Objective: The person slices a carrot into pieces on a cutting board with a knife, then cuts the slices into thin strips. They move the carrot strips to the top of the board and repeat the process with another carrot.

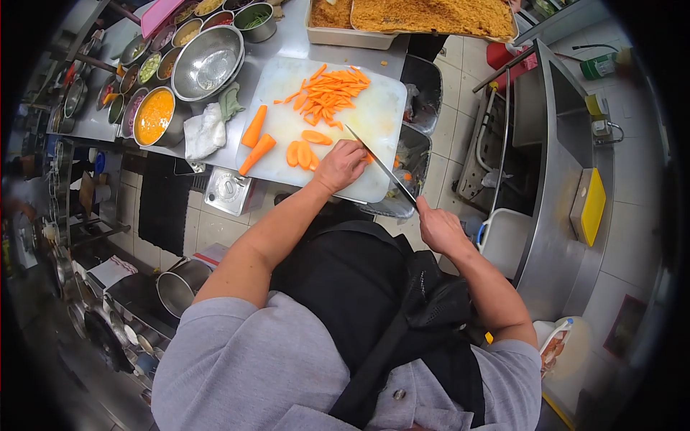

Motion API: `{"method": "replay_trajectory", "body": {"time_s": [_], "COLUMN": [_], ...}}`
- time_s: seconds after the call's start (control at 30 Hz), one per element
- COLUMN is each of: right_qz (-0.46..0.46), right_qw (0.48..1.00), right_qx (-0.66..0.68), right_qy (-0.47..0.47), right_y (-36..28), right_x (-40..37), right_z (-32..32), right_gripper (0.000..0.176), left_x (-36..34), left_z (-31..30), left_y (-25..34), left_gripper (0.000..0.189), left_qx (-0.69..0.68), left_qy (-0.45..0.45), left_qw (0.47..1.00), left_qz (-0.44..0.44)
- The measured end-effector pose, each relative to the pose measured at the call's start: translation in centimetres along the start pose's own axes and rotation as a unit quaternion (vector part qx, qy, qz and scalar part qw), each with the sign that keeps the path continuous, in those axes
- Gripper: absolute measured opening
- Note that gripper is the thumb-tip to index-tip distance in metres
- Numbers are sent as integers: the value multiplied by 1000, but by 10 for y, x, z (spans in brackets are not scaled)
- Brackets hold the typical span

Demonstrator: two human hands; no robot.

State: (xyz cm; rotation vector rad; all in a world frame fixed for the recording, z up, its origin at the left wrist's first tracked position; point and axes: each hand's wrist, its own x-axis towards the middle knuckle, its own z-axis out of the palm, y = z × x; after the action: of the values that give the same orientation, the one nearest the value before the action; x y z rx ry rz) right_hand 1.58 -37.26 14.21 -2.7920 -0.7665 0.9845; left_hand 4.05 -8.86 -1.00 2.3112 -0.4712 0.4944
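My right hand is wrapped around the handle of a long kitchen knife, whose blade points up and left over the white cutting board. Close beside the blade, my left hand has its fingers curled down on the board, pressing on a carrot piece that is mostly hidden. Several oval carrot slices lie left of that hand. Farther back sits a pile of carrot sticks. Two peeled carrot lengths rest at the board's left side.
Left of the board are white cloths, a metal bowl, a pot of orange-yellow liquid and several small containers. A crumb-filled tray is at the back. Bins stand beyond the board's right edge; a steel sink counter lies farther right.
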Motion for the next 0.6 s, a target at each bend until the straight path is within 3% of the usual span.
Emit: {"method": "replay_trajectory", "body": {"time_s": [0.17, 0.37, 0.6], "right_qz": [-12, 6, -11], "right_qw": [999, 1000, 999], "right_qx": [4, 0, 10], "right_qy": [43, 4, 34], "right_y": [12, -4, 8], "right_x": [20, 3, 23], "right_z": [30, -7, 18], "right_gripper": [19, 21, 23], "left_x": [3, 1, 0], "left_z": [-9, -5, -3], "left_y": [5, -2, 0], "left_gripper": [25, 24, 23], "left_qx": [-21, -15, -13], "left_qy": [-13, 11, 25], "left_qw": [1000, 1000, 1000], "left_qz": [5, 0, -2]}}
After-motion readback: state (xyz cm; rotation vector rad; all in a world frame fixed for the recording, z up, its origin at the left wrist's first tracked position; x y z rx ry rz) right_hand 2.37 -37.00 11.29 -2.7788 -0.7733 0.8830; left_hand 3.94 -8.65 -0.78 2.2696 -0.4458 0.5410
